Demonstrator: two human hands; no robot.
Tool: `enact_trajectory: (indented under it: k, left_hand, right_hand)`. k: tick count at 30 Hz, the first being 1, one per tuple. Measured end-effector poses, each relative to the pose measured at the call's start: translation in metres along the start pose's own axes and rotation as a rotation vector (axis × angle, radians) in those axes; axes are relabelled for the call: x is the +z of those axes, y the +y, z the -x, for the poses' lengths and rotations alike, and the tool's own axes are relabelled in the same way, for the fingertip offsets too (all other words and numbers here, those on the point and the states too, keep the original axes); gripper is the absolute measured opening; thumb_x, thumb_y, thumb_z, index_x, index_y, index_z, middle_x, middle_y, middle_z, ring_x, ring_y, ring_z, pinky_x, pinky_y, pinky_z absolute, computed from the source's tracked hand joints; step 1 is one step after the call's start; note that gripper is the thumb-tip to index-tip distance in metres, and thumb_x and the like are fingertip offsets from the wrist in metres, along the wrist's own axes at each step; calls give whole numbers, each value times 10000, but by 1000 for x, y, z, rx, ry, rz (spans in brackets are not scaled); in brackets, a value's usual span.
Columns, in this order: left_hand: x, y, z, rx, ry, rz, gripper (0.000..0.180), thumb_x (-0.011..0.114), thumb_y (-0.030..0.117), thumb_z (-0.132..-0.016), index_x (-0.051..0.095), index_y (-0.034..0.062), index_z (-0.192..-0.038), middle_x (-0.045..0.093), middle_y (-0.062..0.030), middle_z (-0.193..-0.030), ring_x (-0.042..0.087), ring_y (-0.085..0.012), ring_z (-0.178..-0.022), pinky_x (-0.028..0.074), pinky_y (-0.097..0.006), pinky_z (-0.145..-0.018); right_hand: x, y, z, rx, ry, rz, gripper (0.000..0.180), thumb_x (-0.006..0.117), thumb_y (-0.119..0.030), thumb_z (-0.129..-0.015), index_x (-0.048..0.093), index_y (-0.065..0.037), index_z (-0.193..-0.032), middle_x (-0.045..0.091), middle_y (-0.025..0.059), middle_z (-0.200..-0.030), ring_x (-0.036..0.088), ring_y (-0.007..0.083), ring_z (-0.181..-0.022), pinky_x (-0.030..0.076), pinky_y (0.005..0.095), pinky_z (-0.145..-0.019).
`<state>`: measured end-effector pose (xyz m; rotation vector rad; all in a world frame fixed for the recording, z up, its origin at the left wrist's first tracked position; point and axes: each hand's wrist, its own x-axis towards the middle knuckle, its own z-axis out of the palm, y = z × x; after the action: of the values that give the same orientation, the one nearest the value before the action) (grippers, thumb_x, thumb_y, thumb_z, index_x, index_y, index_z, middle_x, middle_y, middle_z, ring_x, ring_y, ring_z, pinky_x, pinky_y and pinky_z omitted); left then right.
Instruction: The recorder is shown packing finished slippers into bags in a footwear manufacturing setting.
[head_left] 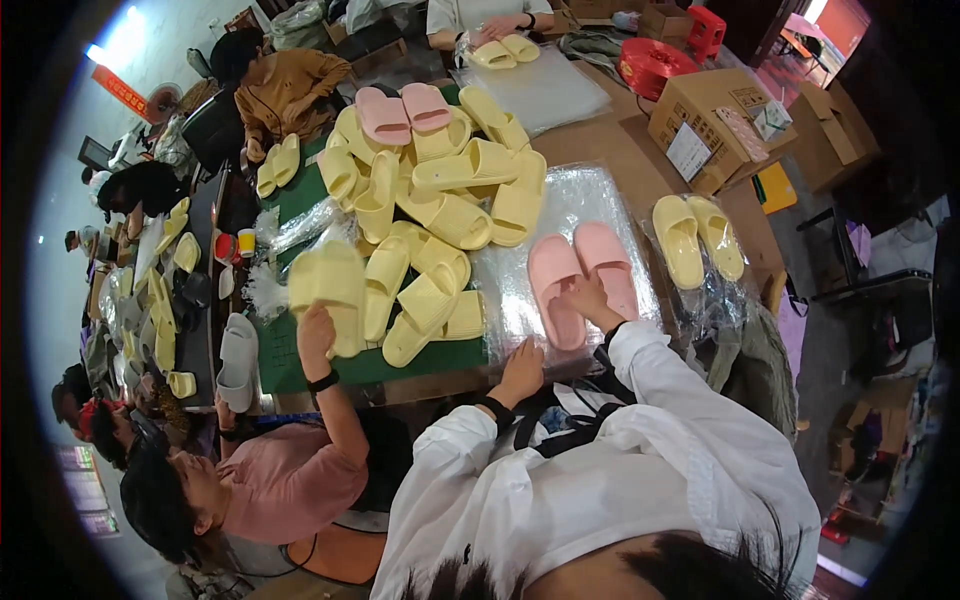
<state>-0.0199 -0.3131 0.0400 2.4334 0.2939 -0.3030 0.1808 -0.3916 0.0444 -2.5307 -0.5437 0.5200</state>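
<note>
A pair of pink slippers [606, 262] lies side by side on a stack of clear plastic bags [505, 275]. My right hand [590, 300] reaches over the pair, its fingers closed at the inner edge of the left slipper. At the near edge of the stack, my left hand [522, 372] has its fingers drawn together on the plastic film; the fingertips show only in part. To the left rises a heap of pale yellow slippers [440, 215], with another pink pair [402, 115] on top.
Bagged yellow slippers [697, 240] lie to the right, near a cardboard box [715, 130]. A co-worker at my left holds a yellow slipper [330, 290] and a grey slipper [237, 360]. Across the table, another person's hands [495, 28] handle yellow slippers. A red twine roll [655, 68] sits far right.
</note>
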Motion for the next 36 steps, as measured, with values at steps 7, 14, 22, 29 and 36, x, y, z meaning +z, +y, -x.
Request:
enact_trajectory:
  k: [7, 14, 22, 29, 36]
  left_hand:
    - [-20, -1, 3, 212, 12, -187, 554, 581, 133, -710, 470, 193, -1249, 187, -191, -1412, 385, -346, -1173, 364, -452, -937]
    - [-19, -8, -21, 341, -49, -407, 520, 577, 195, -721, 474, 64, -1213, 314, -190, -1363, 491, -307, -1027, 415, -419, -841]
    - [-24, 0, -43, 384, 84, -402, 412, 517, 178, -773, 502, 16, -1152, 522, -104, -1124, 523, -251, -925, 430, -389, -767]
    - [-32, -3, -63, 476, 231, -45, 407, 487, 16, -729, 503, 15, -1135, 554, -128, -940, 526, -305, -867, 445, -385, -746]
    - [-41, 17, -82, 201, 263, 346, 138, 537, 113, -803, 612, 9, -853, 612, -175, -839, 562, -326, -837, 442, -402, -745]
  right_hand:
    - [-35, 37, 11, -248, 108, -228, 157, 542, -159, -761, 586, -19, -818, 539, 172, -1091, 533, 317, -961, 437, 383, -789]
    - [-115, 60, 90, -1, -11, -613, 252, 529, -71, -748, 609, -16, -980, 621, 127, -936, 562, 180, -927, 428, 289, -807]
    - [-148, 92, 162, 55, -352, -816, 367, 527, 35, -748, 569, 8, -1111, 559, -4, -1114, 509, 115, -997, 385, 250, -881]
    - [-154, 60, 194, 78, -483, -879, 233, 591, -65, -773, 633, 24, -984, 554, 39, -1115, 477, 149, -1047, 375, 264, -874]
    - [-144, 54, 201, 32, -503, -840, 249, 580, -102, -797, 622, 2, -1020, 558, 47, -1084, 516, 140, -952, 400, 252, -824]
